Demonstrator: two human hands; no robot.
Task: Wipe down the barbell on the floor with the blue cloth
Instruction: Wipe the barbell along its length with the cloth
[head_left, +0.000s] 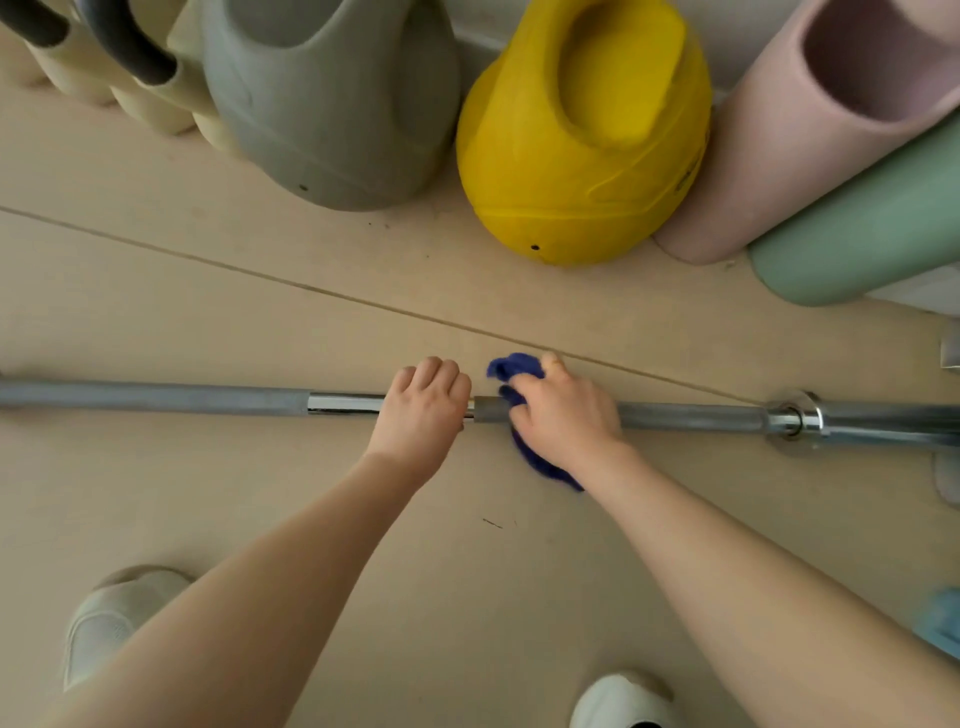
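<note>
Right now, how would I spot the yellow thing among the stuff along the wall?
Follow the barbell across the floor, then look beyond the two hands. The yellow kettlebell stands between a grey one and a pink cylinder, the only bright yellow item.

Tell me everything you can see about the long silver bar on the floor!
The long grey metal barbell lies flat on the beige floor, running left to right across the view. Most of it looks dull grey; one short stretch is shiny chrome, and a shiny collar sits near its right end. No weight plates show. The left hand grips its middle, and beside it the right hand wraps the dark blue cloth around it.
</note>
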